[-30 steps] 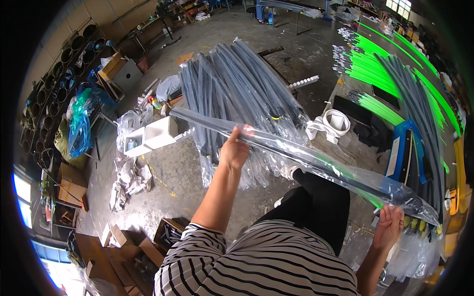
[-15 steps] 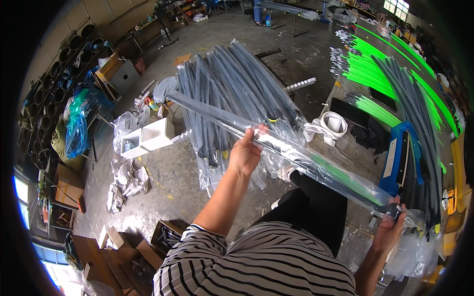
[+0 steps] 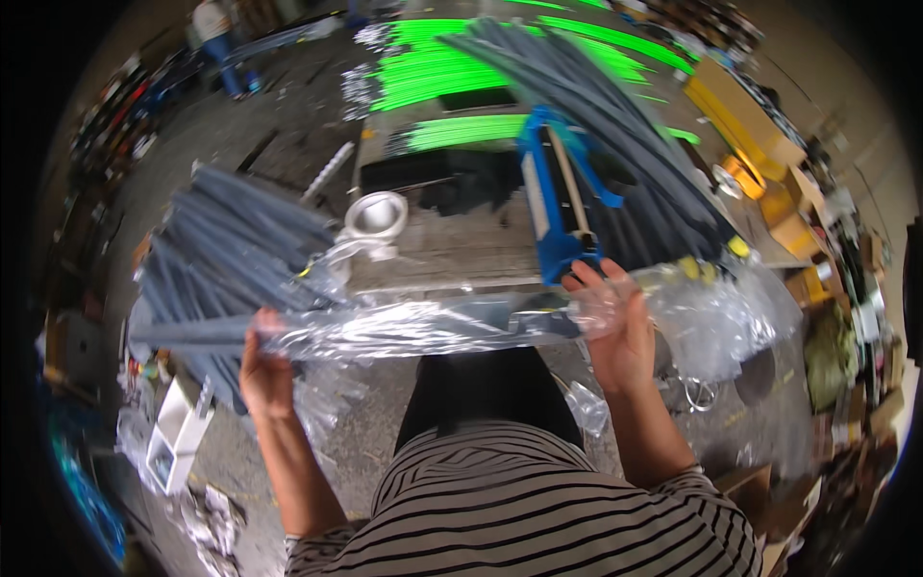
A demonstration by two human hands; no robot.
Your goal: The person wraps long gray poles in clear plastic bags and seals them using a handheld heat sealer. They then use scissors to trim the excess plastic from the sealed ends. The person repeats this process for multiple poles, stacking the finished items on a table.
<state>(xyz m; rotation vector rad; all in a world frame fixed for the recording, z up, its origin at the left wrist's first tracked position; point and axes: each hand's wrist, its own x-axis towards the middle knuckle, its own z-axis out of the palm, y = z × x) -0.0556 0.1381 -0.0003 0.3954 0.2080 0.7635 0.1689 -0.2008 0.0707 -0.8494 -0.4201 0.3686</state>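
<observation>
"Where's the long plastic-wrapped strip?"
"Stretched nearly level, before the desk's near edge! Left hand pinches it; right hand, fingers spread, meets the other end, blurred, so I can't tell its grip."
"And room?"
"Tight! The left end crosses the grey bundles; crumpled plastic crowds the right. Bare desktop shows between the white ring-shaped piece and blue tool."

One held clear sleeve, one blue tool, two grey piles show.
</observation>
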